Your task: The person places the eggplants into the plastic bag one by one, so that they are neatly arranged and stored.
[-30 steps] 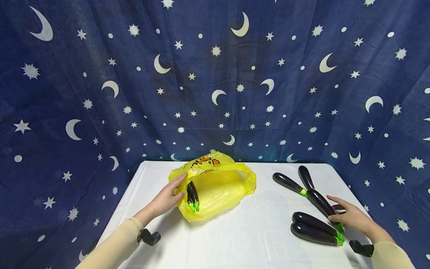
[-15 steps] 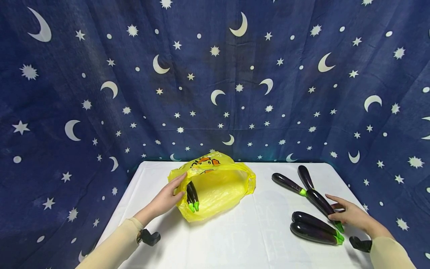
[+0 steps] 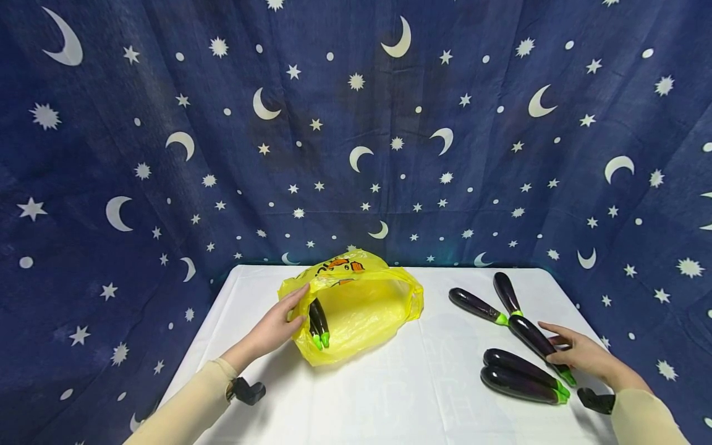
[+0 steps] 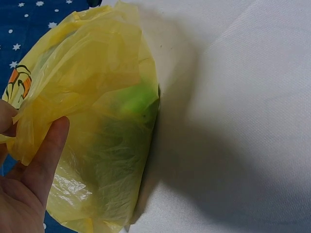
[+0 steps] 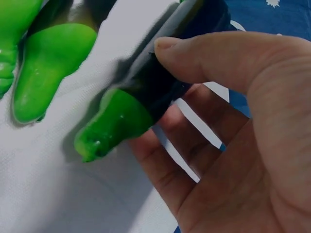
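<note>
My left hand (image 3: 271,329) pinches the left rim of a yellow plastic bag (image 3: 364,324), whose mouth gapes toward me. Inside, at its left, lie two dark eggplants (image 3: 319,318) with green caps. The left wrist view shows the film gathered between thumb and fingers, with a green cap (image 4: 138,99) showing through. On the right, my right hand (image 3: 586,358) grips an eggplant (image 3: 529,335) near its green end. In the right wrist view the thumb lies over its dark body, and the fingers reach along the other side.
Two eggplants (image 3: 520,383) lie side by side in front of the held one. Behind it rest another eggplant (image 3: 475,304) and a further eggplant (image 3: 505,290). The white table (image 3: 389,402) ends at a dark blue star-and-moon curtain (image 3: 400,167).
The eggplant in my right hand has shifted slightly, so the green cap of the eggplant behind it now shows. My left hand and the bag have stayed in place.
</note>
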{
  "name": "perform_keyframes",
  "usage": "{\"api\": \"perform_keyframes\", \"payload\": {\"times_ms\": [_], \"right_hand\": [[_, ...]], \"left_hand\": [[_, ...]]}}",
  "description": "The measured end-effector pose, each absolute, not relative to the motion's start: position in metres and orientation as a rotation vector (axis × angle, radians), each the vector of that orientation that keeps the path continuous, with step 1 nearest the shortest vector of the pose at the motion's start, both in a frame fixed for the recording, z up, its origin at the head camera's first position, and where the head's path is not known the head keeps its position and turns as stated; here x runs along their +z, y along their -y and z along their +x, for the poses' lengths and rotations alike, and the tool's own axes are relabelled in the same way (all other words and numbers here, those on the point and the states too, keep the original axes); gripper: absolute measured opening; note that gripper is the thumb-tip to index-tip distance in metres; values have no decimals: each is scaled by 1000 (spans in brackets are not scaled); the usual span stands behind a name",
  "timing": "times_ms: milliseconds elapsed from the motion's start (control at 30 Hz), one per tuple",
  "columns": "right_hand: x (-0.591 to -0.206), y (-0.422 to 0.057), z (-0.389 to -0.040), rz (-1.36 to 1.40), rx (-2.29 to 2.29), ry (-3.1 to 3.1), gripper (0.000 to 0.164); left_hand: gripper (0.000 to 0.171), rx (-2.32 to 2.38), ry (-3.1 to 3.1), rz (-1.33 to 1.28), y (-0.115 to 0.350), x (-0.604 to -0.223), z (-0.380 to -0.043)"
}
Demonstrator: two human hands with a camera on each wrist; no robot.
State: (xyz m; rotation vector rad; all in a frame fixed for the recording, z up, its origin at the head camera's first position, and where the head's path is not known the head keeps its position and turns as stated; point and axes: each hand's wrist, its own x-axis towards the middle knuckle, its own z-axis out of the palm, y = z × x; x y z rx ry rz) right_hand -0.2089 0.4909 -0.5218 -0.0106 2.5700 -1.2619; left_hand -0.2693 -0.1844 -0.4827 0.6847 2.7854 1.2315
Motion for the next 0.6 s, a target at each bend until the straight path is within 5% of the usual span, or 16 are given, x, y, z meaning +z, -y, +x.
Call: {"api": "perform_keyframes", "payload": {"times_ms": [600], "right_hand": [[-516,-494,-215,67,-1237,-2448,81]], "left_hand": [[70,1239,-2764,667,186,-481,-269]]}}
